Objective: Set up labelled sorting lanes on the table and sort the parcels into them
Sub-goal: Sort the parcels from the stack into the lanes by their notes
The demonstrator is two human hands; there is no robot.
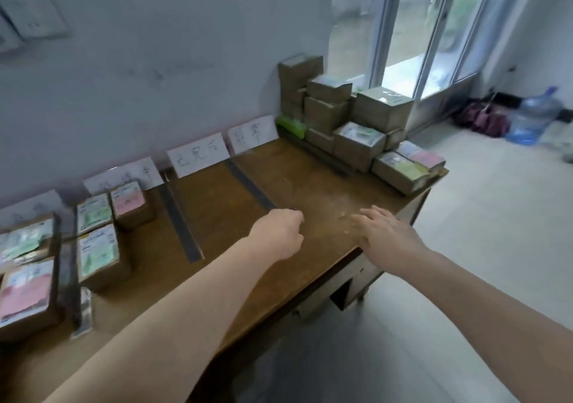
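A brown wooden table (310, 191) carries dark tape strips (251, 185) that mark lanes, each headed by a white handwritten label card (198, 154) leaning on the wall. Several labelled cardboard parcels (97, 253) lie in the left lanes. A stack of unsorted parcels (356, 117) fills the table's far right end. My left hand (279, 232) hovers over the table's middle with fingers curled, holding nothing. My right hand (387, 235) reaches over the table's front right edge with fingers spread, empty.
A second label card (252, 132) stands beside the parcel stack, next to a green object (291, 125). Glass doors (434, 30) rise behind the table. A blue water jug (533, 117) and a dark bundle (483, 120) sit on the tiled floor at right.
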